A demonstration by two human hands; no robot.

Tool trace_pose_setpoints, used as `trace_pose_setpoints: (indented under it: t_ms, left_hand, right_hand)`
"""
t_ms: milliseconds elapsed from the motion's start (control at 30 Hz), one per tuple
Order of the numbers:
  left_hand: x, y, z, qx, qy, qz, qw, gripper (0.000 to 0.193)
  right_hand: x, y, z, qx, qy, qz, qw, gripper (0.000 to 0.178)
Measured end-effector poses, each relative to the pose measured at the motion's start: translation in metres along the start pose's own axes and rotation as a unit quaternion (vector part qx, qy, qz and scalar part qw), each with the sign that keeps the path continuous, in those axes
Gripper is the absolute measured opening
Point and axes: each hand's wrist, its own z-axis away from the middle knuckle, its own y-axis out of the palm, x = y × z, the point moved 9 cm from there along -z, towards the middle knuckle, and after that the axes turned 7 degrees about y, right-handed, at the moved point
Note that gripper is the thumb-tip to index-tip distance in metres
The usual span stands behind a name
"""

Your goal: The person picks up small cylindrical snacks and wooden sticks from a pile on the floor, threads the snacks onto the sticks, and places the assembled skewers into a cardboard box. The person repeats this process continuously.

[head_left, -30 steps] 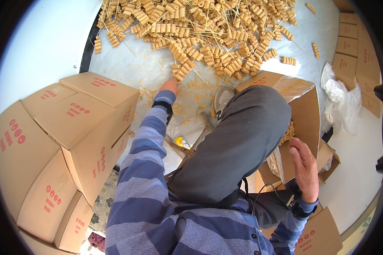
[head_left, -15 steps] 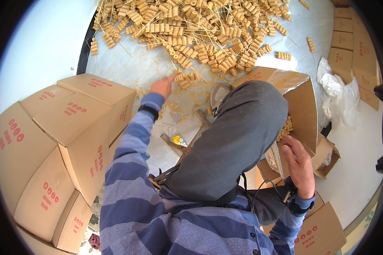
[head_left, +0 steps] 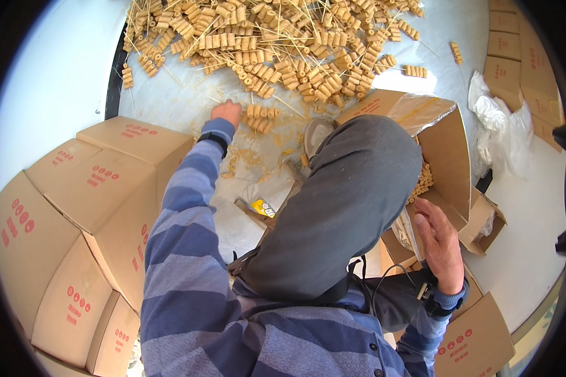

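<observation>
My left hand (head_left: 226, 112) is closed at the near edge of a big pile of skewers (head_left: 283, 47). Ribbed tan rolls are threaded on these thin sticks. Beside the fist a skewer of tan rolls (head_left: 261, 112) sticks out to the right; its stick seems to run into my fingers, and another skewer lies against it. My right hand (head_left: 440, 248) is over the near side of an open carton (head_left: 449, 160), its fingers stretched and nothing seen in them. Inside the carton, tan rolls (head_left: 425, 179) show in part behind my knee.
Closed cartons (head_left: 126, 182) with red print are stacked on my left; more cartons (head_left: 506, 63) stand at the far right. A crumpled white plastic bag (head_left: 500, 132) lies beyond the open carton. Crumbs (head_left: 251, 163) and a small yellow packet (head_left: 263, 207) are near my foot.
My left hand has drawn back slightly leftward and its fingers have closed, with the skewer beside it shifting left. My right hand stays by the carton. The view has shifted slightly.
</observation>
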Motion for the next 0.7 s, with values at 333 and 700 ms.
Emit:
trace_pose_setpoints:
  t_ms: [333,700]
  left_hand:
    - [-0.042,0.019,0.141,0.054,-0.222,0.631,0.742,0.032]
    - [-0.199,-0.298,0.194,0.103,0.118,0.778,0.609,0.026]
  right_hand:
    - [0.040,-0.016,0.012,-0.082,-0.067,-0.104,0.989,0.025]
    - [0.182,0.074,0.040,0.150,-0.218,-0.181,0.947,0.044]
